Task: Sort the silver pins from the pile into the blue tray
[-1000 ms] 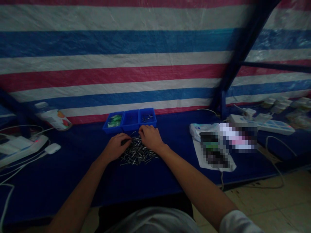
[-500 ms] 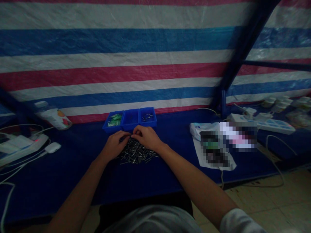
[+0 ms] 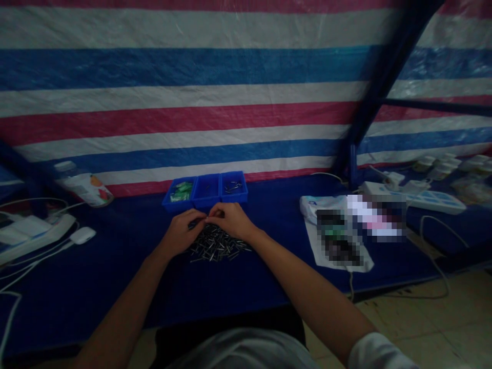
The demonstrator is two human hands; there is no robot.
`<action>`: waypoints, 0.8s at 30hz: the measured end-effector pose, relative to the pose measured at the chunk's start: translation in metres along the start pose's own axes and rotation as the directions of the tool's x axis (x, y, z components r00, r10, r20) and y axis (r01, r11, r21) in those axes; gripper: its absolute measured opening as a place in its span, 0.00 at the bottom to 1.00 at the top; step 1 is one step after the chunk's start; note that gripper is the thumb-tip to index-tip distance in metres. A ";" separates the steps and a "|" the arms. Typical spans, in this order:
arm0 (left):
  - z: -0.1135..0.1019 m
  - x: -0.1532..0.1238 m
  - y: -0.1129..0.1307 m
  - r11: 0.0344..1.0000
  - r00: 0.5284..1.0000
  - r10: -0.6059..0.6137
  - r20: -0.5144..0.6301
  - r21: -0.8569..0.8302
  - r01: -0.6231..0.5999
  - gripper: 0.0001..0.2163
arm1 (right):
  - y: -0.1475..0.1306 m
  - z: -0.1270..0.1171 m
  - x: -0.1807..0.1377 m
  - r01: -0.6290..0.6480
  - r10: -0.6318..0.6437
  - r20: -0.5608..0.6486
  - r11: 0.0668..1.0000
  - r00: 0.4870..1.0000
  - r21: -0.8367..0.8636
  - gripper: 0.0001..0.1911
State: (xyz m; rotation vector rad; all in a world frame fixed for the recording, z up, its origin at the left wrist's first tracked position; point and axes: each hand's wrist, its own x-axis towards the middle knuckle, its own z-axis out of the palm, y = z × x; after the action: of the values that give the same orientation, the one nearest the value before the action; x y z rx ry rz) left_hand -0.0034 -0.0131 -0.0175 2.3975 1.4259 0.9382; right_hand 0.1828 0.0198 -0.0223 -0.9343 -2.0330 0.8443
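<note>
A heap of short, thin metal pieces like screws or nails [image 3: 219,243] lies on the dark blue tabletop [image 3: 215,292]. Over its far edge, my left hand [image 3: 184,230] and my right hand [image 3: 230,220] meet with fingertips pinched together. Whatever sits between the fingertips is too small and dark to make out. Just beyond my hands stands a blue three-part tray [image 3: 207,197]. Green packets [image 3: 182,191] fill its left compartment, and a few thin metal pieces [image 3: 232,186] lie in the right one. The middle compartment shows little inside.
A labelled bottle [image 3: 86,187] leans at the back left, above a power strip [image 3: 38,238] and a white charger [image 3: 83,235] with cables. To the right lie a white plastic bag [image 3: 315,241], another power strip [image 3: 438,200] and several small jars [image 3: 442,166]. A striped sheet [image 3: 230,113] hangs behind.
My right hand's fingers have shifted slightly, and its thumb now points to the left fingertips. The tray and the heap stay as they were.
</note>
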 end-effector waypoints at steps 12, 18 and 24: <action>0.001 -0.001 -0.006 1.000 0.999 -0.028 -0.015 0.004 0.028 0.12 | 0.000 0.002 0.003 0.104 -0.103 -0.008 0.993 0.995 0.062 0.10; 0.001 -0.001 -0.008 0.999 0.999 -0.040 -0.018 0.000 0.040 0.11 | 0.000 0.003 0.003 0.047 -0.036 -0.059 0.981 0.998 0.187 0.10; 0.000 -0.001 -0.008 0.997 0.997 -0.072 -0.031 0.021 0.073 0.12 | -0.002 0.000 0.003 0.010 0.001 -0.082 0.991 0.997 0.134 0.06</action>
State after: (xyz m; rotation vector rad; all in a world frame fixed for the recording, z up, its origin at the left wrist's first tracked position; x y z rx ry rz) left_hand -0.0093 -0.0104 -0.0215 2.3394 1.5306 0.9500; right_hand 0.1810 0.0216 -0.0194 -0.8745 -1.8829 0.9139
